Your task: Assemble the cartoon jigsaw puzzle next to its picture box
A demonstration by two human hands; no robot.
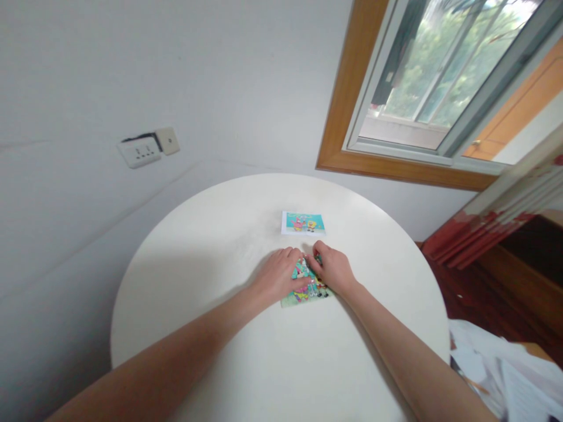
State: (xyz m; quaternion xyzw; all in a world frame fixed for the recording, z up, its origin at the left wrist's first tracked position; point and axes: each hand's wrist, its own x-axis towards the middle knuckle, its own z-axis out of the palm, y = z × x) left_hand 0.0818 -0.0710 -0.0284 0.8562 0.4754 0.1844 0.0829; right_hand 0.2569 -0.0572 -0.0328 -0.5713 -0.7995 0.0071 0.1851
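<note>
A small cartoon jigsaw puzzle (303, 296), green along its front edge, lies on the round white table (272, 369). My left hand (279, 272) rests over its left side, thumb stretched across the picture and fingers bent at the far edge. On the upper right part, my right hand (332, 266) is closed, with thumb and bent forefinger gripping at a teal patch. Both hands cover much of the puzzle, and its seams are too small to make out. Just beyond the hands lies a flat picture card (303, 223) with a pink and a yellow cartoon figure on blue.
A white wall (220, 88) with a socket plate (139, 151) stands behind the table. At the right are a wood-framed window (334, 135) and a red-and-white curtain (466, 234). Loose papers (505, 366) lie beside the table at lower right.
</note>
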